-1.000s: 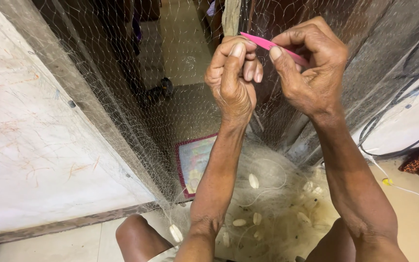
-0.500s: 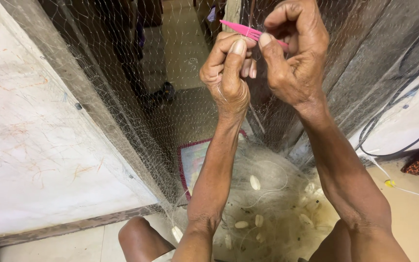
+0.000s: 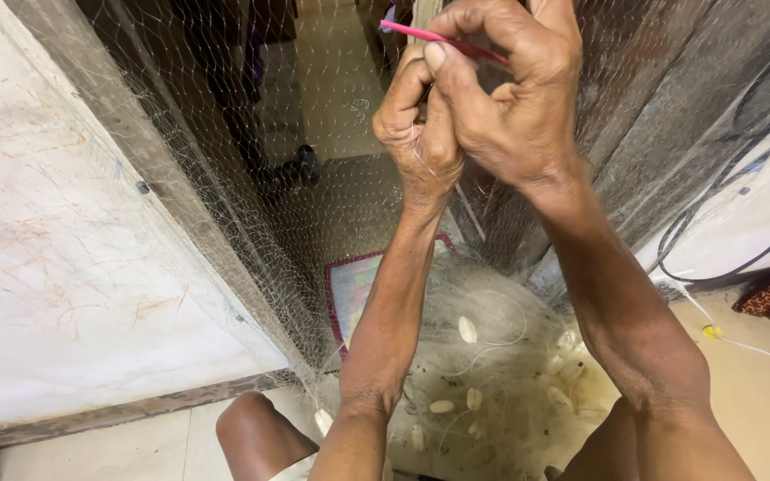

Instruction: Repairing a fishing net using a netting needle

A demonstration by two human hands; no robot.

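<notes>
A fine pale fishing net (image 3: 225,196) hangs in front of me and spreads down to a heap (image 3: 492,365) with small white floats between my knees. My left hand (image 3: 416,134) is raised and pinches a strand of the mesh between its fingers. My right hand (image 3: 514,98) sits against it, slightly higher, gripping a thin pink netting needle (image 3: 430,36) that points up and to the left. Both hands touch at the knuckles.
A white wall (image 3: 55,294) stands on the left with a wooden door frame (image 3: 189,214) beside it. A framed mat (image 3: 349,285) lies on the floor behind the net. Black cables (image 3: 741,223) and a white cord (image 3: 750,343) run along the right. My bare knee (image 3: 256,432) is bottom centre.
Both hands have risen and come closer to the camera. The right hand has moved left against the left hand, and the pink needle has swung leftward.
</notes>
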